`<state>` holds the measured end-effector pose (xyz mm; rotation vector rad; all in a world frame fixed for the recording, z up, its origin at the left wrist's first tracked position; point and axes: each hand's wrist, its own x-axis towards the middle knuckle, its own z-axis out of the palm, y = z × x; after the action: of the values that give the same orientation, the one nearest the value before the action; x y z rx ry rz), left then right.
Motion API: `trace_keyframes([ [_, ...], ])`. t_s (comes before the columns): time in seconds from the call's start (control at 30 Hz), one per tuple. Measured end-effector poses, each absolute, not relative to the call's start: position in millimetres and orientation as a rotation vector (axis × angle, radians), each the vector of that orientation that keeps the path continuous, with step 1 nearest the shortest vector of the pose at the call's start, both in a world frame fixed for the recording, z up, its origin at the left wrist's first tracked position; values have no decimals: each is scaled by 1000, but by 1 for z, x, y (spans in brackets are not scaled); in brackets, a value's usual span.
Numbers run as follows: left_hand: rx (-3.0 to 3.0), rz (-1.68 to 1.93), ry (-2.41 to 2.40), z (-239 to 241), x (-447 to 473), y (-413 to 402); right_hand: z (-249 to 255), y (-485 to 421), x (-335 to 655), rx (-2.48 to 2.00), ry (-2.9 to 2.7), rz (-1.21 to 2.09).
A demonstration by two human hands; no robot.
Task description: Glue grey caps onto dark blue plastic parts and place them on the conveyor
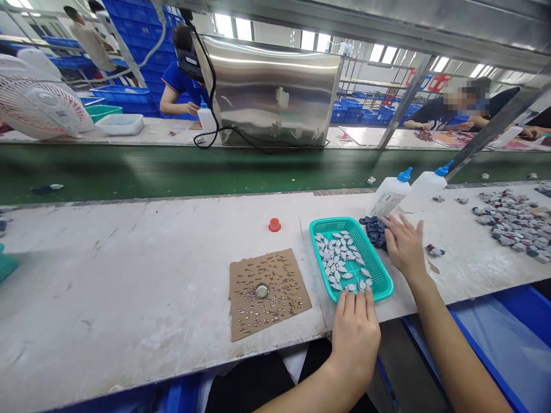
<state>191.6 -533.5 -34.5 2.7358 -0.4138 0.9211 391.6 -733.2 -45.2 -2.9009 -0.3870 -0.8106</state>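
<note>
A green plastic basket (384,281) holds many small pale leaf-shaped pieces (338,255). My left hand (356,327) is closed over the near rim of this basket, its fingers together and the tips just inside; the thumb is hidden. To the right of the basket, my right hand (404,244) is open with fingers spread, its fingertips at a small pile of dark blue pieces (375,232). Left of the basket lies a brown cardboard sheet (241,281) dotted with shiny glue-like spots, with a round metal cap (261,291) near its middle.
Two white bottles with blue tips (390,195) stand behind my right hand. A red cap (274,225) sits farther left. Many grey and dark pieces (514,223) cover the table's right side. Beyond runs a green conveyor belt (258,172), under a metal frame. Several people work across it.
</note>
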Motion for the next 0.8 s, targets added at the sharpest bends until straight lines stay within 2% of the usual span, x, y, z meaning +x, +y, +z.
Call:
trace_keyframes([
  [0.07, 2726, 931, -412, -35, 191, -533, -49, -741, 371, -2895, -213, -814],
  [0.17, 2717, 937, -423, -34, 191, -532, -63, -743, 350, -2929, -147, -632],
  [0.27, 2716, 927, -441, -32, 191, -531, -74, -737, 350, -2946, -156, -479],
  [0.4, 2719, 928, -411, -29, 197, -535, -72, -732, 363, -2909, -141, -440],
  [0.53, 2726, 933, -342, -28, 199, -540, -53, -731, 358, -2814, -188, -512],
  [0.7, 2740, 931, -373, -22, 185, -540, -3, -709, 324, -2600, -318, -756],
  [0.8, 2628, 913, -489, -6, 170, -521, 24, -689, 306, -2549, -433, -723],
])
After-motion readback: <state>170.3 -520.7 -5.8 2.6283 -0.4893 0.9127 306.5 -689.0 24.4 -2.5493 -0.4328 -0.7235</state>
